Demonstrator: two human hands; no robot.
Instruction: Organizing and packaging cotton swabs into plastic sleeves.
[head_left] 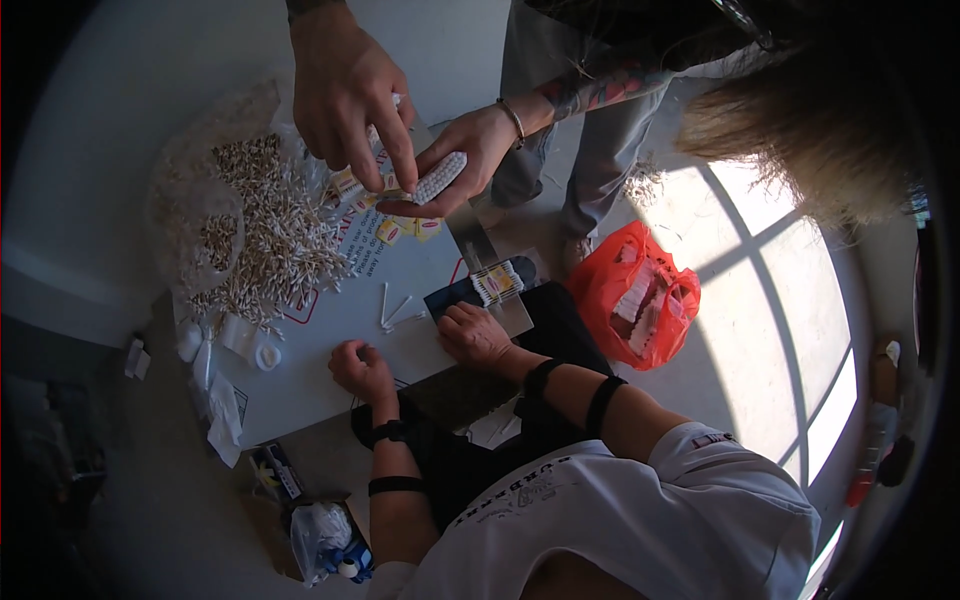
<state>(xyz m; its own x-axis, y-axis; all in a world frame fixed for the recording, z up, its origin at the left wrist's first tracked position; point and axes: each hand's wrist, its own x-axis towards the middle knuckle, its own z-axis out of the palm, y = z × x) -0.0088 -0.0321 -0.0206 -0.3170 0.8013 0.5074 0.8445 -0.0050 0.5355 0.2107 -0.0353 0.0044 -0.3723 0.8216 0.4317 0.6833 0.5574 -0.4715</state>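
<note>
My left hand [365,372] is curled closed over the front of the white table [310,390], with nothing seen in it. To its right, my right hand [475,335] rests palm down at the dark plate [453,297], fingers bent a little and no thing visible in them. Just beyond it a flat pack of cotton swabs [497,283] with a yellow label lies on the plate. A few loose cotton swabs [395,312] lie between my hands. Across the table, another person's hands [480,150] hold a bundle of cotton swabs [440,178], heads showing.
A big heap of loose cotton swabs [270,220] spills from a clear bag at the left. Yellow labels [410,228] lie near the other person's hands. A red plastic bag [640,300] with packs stands at the right. A cardboard box [285,555] sits on the floor.
</note>
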